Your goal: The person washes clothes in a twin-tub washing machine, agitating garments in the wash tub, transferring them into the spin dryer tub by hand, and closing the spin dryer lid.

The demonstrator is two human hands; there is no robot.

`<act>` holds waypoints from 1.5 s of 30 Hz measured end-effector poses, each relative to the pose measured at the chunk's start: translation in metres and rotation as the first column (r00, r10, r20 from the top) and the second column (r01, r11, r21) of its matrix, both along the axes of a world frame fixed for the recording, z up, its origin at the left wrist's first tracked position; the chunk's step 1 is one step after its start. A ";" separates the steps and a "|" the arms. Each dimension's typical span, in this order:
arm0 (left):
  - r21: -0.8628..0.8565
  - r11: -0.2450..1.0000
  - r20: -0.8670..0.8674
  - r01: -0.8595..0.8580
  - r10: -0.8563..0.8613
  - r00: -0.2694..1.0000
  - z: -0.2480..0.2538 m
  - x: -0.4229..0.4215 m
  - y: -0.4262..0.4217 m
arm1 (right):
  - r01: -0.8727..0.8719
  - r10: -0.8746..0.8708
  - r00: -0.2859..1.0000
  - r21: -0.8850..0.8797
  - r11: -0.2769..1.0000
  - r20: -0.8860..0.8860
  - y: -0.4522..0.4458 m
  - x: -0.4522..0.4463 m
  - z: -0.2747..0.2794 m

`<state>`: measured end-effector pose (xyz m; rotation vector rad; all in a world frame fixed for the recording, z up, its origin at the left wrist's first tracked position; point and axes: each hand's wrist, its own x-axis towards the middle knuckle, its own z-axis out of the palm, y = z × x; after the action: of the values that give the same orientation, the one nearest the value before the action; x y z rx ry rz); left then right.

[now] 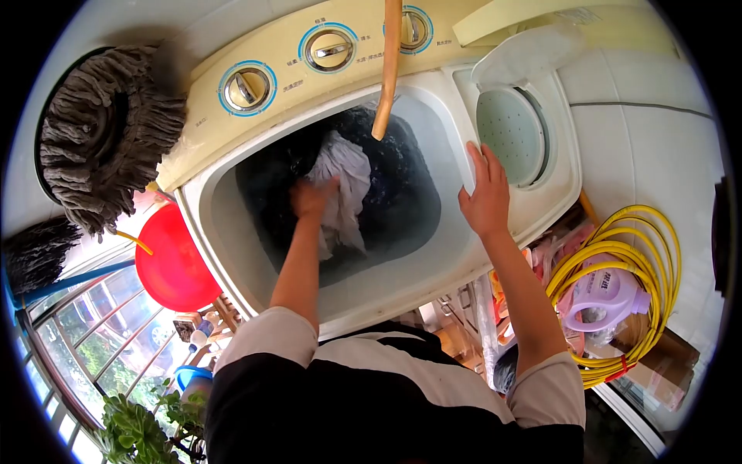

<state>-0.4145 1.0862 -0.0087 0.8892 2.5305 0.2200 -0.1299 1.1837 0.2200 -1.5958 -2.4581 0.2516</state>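
A twin-tub washing machine stands in front of me, its wash tub full of water with dark clothes under the surface. My left hand is down in the tub at the left edge of a pale grey cloth; its fingers are blurred and partly hidden. On the rim between the wash tub and the round spin tub rests my right hand, fingers spread and holding nothing. An orange-brown hose hangs over the back of the wash tub.
Three knobs, one of them a middle knob, line the panel. A mop head and a red basin are at the left. At the right are a coiled yellow hose and a purple bottle. A plant is lower left.
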 end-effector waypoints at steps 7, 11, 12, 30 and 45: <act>-0.056 0.931 0.233 0.362 -0.340 0.911 0.055 0.078 0.029 | 0.007 -0.007 1.000 -0.016 1.000 -0.003 -0.004 -0.002 -0.001; 0.115 0.732 0.369 0.671 -0.659 0.655 0.085 0.135 0.003 | 0.012 -0.012 1.000 -0.013 1.000 0.010 -0.001 -0.002 -0.001; 0.208 0.641 0.384 0.739 -0.748 0.541 0.088 0.143 -0.005 | 0.005 -0.005 1.000 -0.003 1.000 0.009 -0.001 -0.002 -0.001; -0.305 0.856 0.028 0.418 -0.430 0.902 -0.038 0.009 -0.018 | -0.024 0.023 0.999 -0.006 1.000 -0.024 -0.001 0.001 0.001; 0.354 0.934 0.762 0.053 -0.321 0.562 0.206 -0.044 -0.018 | -0.014 0.012 1.000 0.083 0.996 0.024 -0.012 0.002 -0.005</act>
<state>-0.4585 1.0685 0.1973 0.8807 1.5252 0.7661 -0.1275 1.1720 0.2149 -1.5587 -2.4626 0.1306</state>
